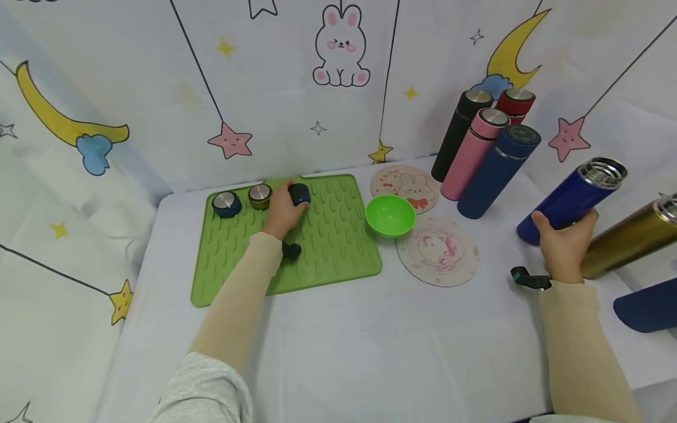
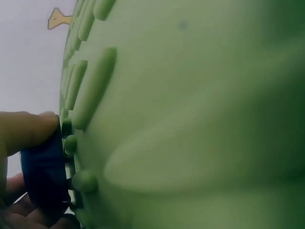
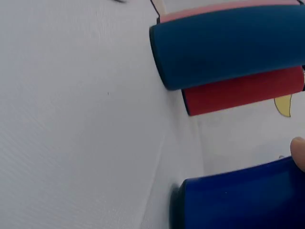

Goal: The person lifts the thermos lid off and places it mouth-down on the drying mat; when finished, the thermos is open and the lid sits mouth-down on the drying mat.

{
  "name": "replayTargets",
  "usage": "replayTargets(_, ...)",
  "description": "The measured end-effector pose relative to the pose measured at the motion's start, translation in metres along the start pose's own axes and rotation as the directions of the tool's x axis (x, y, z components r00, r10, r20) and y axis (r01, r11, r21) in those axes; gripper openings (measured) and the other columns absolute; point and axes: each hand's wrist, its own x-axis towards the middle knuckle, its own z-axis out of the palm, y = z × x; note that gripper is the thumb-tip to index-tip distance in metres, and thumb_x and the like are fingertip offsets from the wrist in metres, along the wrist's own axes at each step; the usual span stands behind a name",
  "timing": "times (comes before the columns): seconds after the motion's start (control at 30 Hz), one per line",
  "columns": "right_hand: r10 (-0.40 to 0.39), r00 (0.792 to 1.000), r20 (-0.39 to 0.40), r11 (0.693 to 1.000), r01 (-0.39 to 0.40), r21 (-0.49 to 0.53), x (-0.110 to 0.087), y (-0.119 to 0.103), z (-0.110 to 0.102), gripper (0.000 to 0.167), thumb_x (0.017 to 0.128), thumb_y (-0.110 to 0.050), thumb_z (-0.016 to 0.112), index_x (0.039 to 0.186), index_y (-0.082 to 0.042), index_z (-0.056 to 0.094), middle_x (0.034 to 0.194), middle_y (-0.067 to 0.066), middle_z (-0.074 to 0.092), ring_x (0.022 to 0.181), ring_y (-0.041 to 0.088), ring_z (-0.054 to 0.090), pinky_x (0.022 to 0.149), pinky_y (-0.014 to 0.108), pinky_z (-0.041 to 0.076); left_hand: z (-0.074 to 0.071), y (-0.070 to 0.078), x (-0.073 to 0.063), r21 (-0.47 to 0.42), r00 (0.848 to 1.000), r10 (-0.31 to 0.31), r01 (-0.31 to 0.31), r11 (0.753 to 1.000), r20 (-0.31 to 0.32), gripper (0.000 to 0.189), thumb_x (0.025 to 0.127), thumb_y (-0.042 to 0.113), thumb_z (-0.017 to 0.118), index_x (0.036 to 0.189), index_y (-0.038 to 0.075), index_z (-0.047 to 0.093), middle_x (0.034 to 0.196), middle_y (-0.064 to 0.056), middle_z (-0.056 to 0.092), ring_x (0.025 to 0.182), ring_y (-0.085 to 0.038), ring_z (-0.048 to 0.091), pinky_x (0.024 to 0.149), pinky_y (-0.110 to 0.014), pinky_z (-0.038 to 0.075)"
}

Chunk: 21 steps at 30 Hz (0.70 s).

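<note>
My left hand (image 1: 285, 210) pinches a dark blue bottle cap (image 1: 299, 193) at the green ridged mat (image 1: 328, 247). In the left wrist view, thumb and fingers sit on either side of that cap (image 2: 45, 174), its edge against the mat's bumps. Left of the hand, a blue cap (image 1: 226, 204) and an olive-gold cap (image 1: 260, 196) lie on the mat. My right hand (image 1: 567, 247) grips a capless blue vacuum flask (image 1: 568, 197), its steel mouth showing. The flask's base (image 3: 190, 205) is at the white tabletop in the right wrist view.
Capped black (image 1: 460, 135), pink (image 1: 473, 155), navy (image 1: 497, 173) and red (image 1: 515, 103) flasks stand at the back right. A gold flask (image 1: 629, 238) and another navy flask (image 1: 647, 305) stand at the right. A green bowl (image 1: 390, 215) sits by two round coasters (image 1: 438, 252).
</note>
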Motion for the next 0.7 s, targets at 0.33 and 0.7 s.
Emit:
replayTargets(0.33, 0.008, 0.999, -0.046, 1.0, -0.01, -0.023, 0.016, 0.005, -0.006, 0.086, 0.097, -0.024, 0.069, 0.161, -0.029, 0.012, 0.169, -0.007, 0.025, 0.154, 0.006, 0.026, 0.129, 0.017, 0.018, -0.005, 0.005, 0.003, 0.017, 0.999, -0.029, 0.028, 0.999, 0.04, 0.073, 0.106, 0.023, 0.06, 0.164, 0.002, 0.021, 0.166, -0.026, 0.029, 0.155, -0.042, 0.031, 0.127, -0.053, 0.032)
replayTargets(0.7, 0.067, 0.992, -0.106, 0.997, -0.07, -0.023, 0.021, 0.002, -0.004, 0.091, 0.098, -0.025, 0.067, 0.161, -0.031, 0.002, 0.173, -0.006, 0.017, 0.157, 0.006, 0.022, 0.13, 0.018, 0.015, -0.005, 0.004, 0.01, 0.049, 0.996, -0.045, 0.042, 0.998, 0.074, 0.073, 0.107, 0.021, 0.056, 0.165, 0.003, 0.014, 0.168, -0.029, 0.02, 0.156, -0.044, 0.027, 0.127, -0.055, 0.032)
